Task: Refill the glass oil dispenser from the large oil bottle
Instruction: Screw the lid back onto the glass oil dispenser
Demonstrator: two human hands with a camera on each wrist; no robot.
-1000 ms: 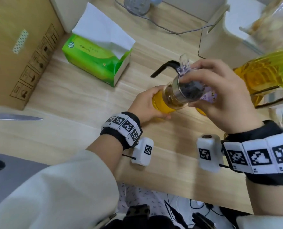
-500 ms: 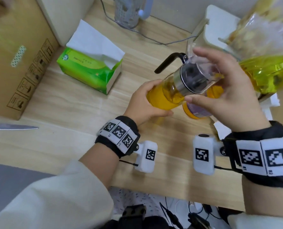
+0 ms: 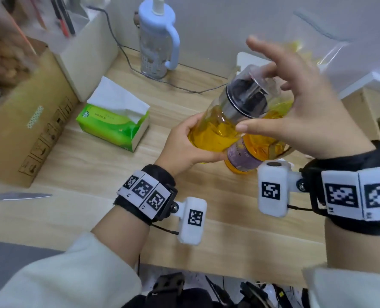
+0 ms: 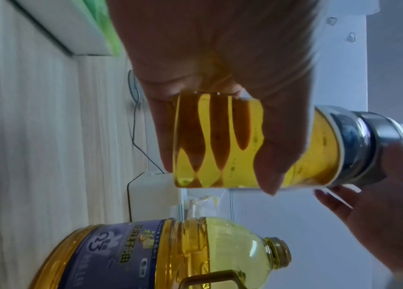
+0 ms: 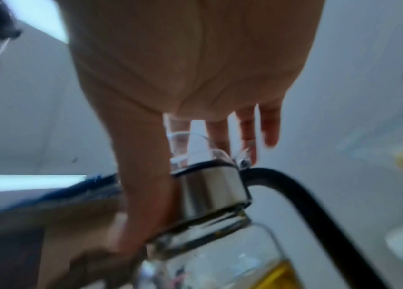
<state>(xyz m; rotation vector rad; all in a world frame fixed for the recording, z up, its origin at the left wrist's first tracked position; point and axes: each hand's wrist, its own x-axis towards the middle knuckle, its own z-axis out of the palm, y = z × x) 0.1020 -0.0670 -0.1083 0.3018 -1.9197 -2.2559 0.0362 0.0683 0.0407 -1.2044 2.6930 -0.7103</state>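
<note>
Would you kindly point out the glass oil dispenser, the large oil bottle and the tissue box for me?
glass oil dispenser (image 3: 213, 127), head view, on its oil-filled glass body.
large oil bottle (image 4: 126, 252), left wrist view, on its label.
tissue box (image 3: 109, 127), head view, on its green top.

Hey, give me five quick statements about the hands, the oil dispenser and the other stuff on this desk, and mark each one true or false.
1. The left hand grips the glass oil dispenser around its lower body. True.
2. The dispenser is empty. False: yellow oil fills its lower part.
3. The right hand is clenched in a fist around the dispenser's cap. False: its fingers are spread, with only the thumb by the steel collar.
4. The large oil bottle has no cap on its neck. True, as the left wrist view shows.
5. The green tissue box lies to the right of the dispenser. False: it lies to the left of it, on the wooden desk.
</note>
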